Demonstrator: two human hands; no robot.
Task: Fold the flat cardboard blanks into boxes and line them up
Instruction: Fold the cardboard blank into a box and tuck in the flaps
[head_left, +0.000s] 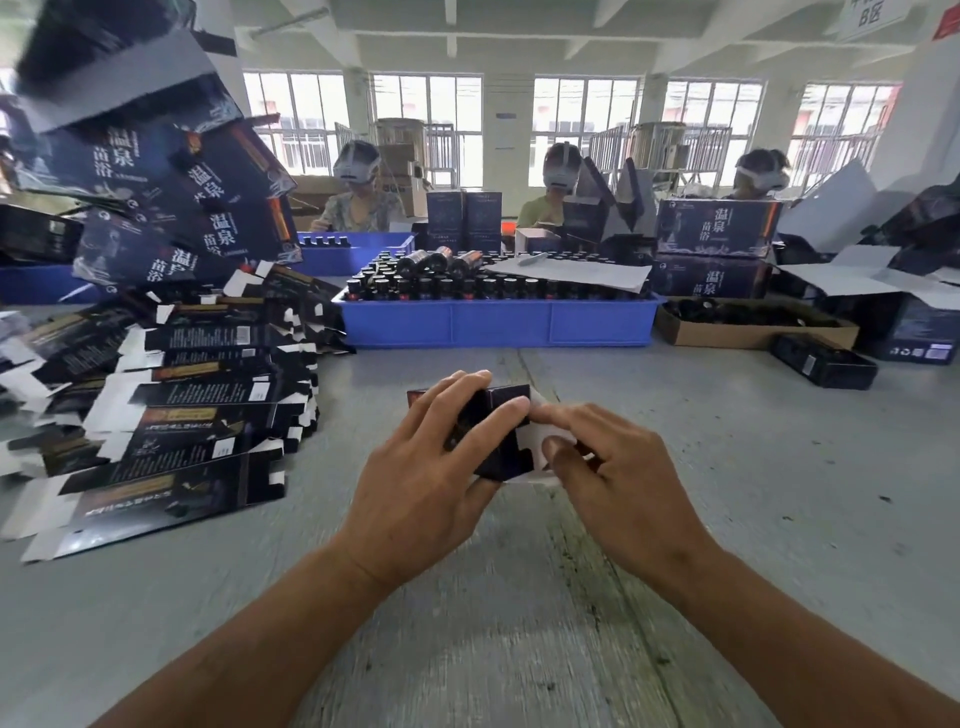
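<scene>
left hand gripping dark box, right hand seemingly pinching white flap

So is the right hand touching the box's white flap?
Touching. The head view shows the right hand with its fingers on the white flap of the box, which the left hand grips.

Dark navy box at centre, its flap showing white inside. Left of the box, the blanks are black with white tabs, gold bands and fine white print. Beyond the box, a bright blue tray. Under it all, a grey, scuffed table.
</scene>
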